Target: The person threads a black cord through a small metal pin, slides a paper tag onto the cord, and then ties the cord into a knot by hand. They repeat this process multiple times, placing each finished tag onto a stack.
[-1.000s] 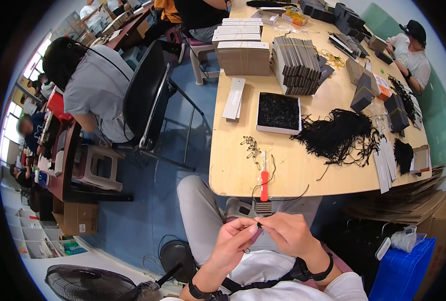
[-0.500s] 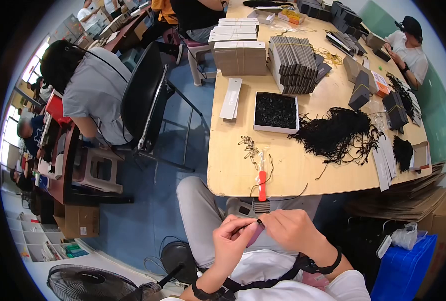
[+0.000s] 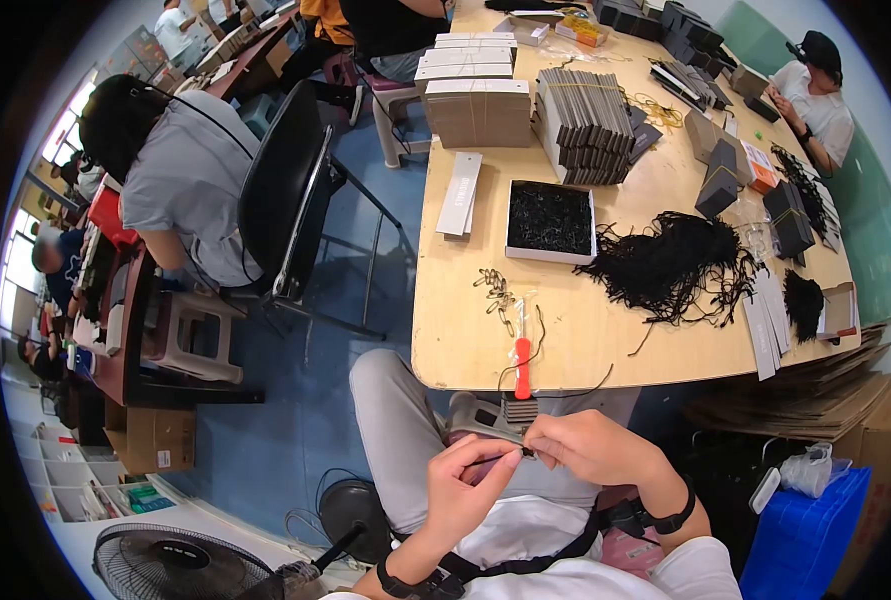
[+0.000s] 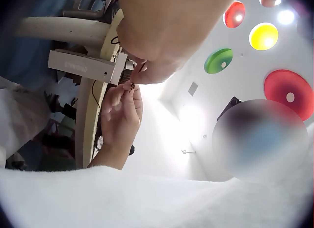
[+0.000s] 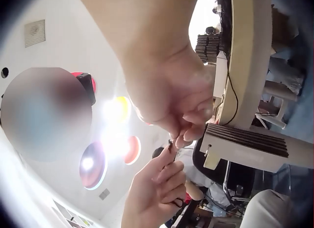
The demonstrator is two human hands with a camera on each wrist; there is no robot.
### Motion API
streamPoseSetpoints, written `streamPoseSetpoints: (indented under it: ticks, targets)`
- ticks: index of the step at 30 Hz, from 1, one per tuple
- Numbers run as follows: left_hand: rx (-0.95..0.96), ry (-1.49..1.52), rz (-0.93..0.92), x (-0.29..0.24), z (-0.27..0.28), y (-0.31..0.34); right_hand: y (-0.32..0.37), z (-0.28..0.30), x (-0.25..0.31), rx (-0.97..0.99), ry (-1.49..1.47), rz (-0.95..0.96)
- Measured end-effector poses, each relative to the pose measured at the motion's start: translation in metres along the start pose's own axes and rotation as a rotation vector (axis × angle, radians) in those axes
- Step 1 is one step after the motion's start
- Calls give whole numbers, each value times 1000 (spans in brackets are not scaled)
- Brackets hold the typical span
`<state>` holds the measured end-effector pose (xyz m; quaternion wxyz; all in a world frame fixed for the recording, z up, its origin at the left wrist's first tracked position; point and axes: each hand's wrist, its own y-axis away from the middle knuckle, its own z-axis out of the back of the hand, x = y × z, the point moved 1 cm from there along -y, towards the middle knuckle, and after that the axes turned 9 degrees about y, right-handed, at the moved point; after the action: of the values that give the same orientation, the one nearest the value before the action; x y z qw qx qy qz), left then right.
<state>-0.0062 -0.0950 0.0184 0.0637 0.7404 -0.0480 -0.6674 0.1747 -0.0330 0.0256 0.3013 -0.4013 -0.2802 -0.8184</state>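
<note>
Over the lap, my left hand (image 3: 468,484) pinches a thin black cord (image 5: 170,145) between thumb and forefinger. My right hand (image 3: 590,447) meets it fingertip to fingertip and pinches the same cord, its fingers bent down over it. A small black loop (image 5: 178,202) hangs by the left hand's lower fingers. Most of the cord is hidden by the fingers. Just beyond the hands, at the table edge, is a stack of grey card tags (image 5: 245,145). On the table (image 3: 465,350) lies a tool with a red handle (image 3: 522,368), next to a dark cord.
Metal clips (image 3: 493,292), a white box of small black pieces (image 3: 550,222) and a heap of black cords (image 3: 675,265) lie farther in. Banded card stacks (image 3: 478,113) stand behind. A fan (image 3: 180,565) is at lower left, a blue bin (image 3: 805,540) at lower right.
The right hand has turned knuckles up and shifted slightly right. The left hand's fingers have closed in, keeping the cord pinched. The view has drifted slightly.
</note>
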Motion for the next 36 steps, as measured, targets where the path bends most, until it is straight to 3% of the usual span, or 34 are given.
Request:
streamPoseSetpoints:
  ticks: [1, 3, 6, 8, 12, 17, 20, 23, 29, 36]
  targets:
    - [-2, 0, 0, -1, -1, 0, 0, -3, -2, -66, -25, 41]
    - [-70, 285, 140, -1, -4, -1, 1, -6, -2, -131, -51, 82]
    - [-82, 377, 269, 2, -3, 0, 2, -8, 1, -240, 45, 107]
    - [-82, 400, 271, 6, -1, 0, 2, -14, -2, -353, 26, 170]
    - [-81, 437, 234, 27, 5, 1, 3, -15, 6, -376, 22, 186]
    - [-88, 591, 344, 21, 4, 3, 7, -35, -3, -505, -308, 131]
    - [-69, 607, 363, 22, 4, 5, 1, -33, -5, -572, -174, 192]
    - [-60, 585, 360, 24, 3, 6, 1, -23, -3, -479, -32, 278]
    - [-66, 615, 416, 24, -2, 7, 3, -23, -5, -506, 55, 272]
    - [-38, 660, 434, 22, -2, 7, 3, -30, -12, -537, 0, 255]
